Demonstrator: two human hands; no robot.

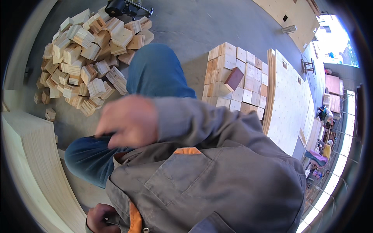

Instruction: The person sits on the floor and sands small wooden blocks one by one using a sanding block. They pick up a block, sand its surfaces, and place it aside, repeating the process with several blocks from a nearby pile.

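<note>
My right arm reaches across my chest in a grey sleeve. My right hand (130, 121), smeared by motion, hovers over my bent left knee in blue trousers; its fingers are too blurred to show what they hold, if anything. Low at the left, my left hand (103, 219) is beside my jacket with its fingers curled in. Whatever lies inside that grip is hidden. Beyond my knees at the left lies a loose heap of layered wooden blocks (90, 51). To the right stands a neat stack of similar blocks (250, 83), with a reddish-brown block (234, 79) lying askew on top.
A thick stack of pale boards (42, 155) borders my left side. Large plywood sheets (289, 105) lie right of the block stack. A black tool (121, 7) rests on the grey floor (182, 23) behind the heap. Far right, a person in yellow (326, 150) is near other items.
</note>
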